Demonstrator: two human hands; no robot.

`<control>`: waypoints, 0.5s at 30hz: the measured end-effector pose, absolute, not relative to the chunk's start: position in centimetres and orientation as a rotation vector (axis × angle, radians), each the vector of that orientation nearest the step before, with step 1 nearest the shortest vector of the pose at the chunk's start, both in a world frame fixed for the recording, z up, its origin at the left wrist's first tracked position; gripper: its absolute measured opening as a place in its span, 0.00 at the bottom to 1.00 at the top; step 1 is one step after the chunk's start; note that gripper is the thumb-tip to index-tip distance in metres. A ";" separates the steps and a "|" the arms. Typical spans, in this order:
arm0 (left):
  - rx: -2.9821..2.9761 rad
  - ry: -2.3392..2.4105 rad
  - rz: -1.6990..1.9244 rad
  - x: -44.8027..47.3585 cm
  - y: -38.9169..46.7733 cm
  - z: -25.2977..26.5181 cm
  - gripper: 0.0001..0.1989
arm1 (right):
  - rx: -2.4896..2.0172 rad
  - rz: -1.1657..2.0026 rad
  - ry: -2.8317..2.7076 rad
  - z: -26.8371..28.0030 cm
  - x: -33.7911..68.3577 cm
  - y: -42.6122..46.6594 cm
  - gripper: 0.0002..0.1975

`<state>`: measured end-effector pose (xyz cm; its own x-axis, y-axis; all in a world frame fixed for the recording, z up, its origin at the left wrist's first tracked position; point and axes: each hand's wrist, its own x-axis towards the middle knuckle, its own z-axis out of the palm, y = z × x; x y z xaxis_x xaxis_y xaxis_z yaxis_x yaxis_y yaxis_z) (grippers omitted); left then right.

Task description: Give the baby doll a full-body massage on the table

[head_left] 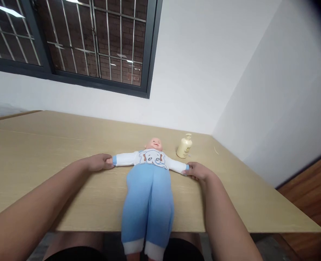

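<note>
A baby doll (149,181) lies on its back on the table, head toward the wall and legs hanging past the front edge. It wears a white top with an elephant face (153,158) and blue trousers (148,203) with white cuffs. Both of its arms are stretched out sideways. My left hand (99,162) is closed around the doll's hand at the left, by the blue cuff. At the other side, my right hand (200,171) pinches the blue cuff of the doll's sleeve; the doll's hand there is hidden.
A cream pump bottle (184,146) stands upright behind my right hand. The wooden table (68,139) reaches back to a white wall (187,72) with a barred window (95,40). A thin pale strip (216,150) lies near the right edge. Brown wood panelling (312,195) is at the right.
</note>
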<state>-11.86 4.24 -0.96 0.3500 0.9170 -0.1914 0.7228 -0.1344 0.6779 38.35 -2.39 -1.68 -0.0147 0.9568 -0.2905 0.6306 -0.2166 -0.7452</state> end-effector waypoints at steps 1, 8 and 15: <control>1.875 1.407 0.370 -12.2 4.2 -1.0 0.17 | -1.796 1.154 -1.605 -2.1 38.5 -2.3 0.23; 1.699 1.456 0.645 -13.4 4.1 -3.0 0.21 | -1.421 1.315 -1.287 -4.2 39.3 -1.5 0.25; 1.714 1.665 0.735 -13.4 4.1 -3.9 0.20 | -1.471 1.210 -1.228 -4.9 39.9 -1.0 0.23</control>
<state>-13.37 4.11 -3.94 0.0457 0.9983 -0.0354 0.6462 -0.0025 0.7632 39.88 -1.03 -4.86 0.0503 0.9870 -0.1524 0.1670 -0.1588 -0.9731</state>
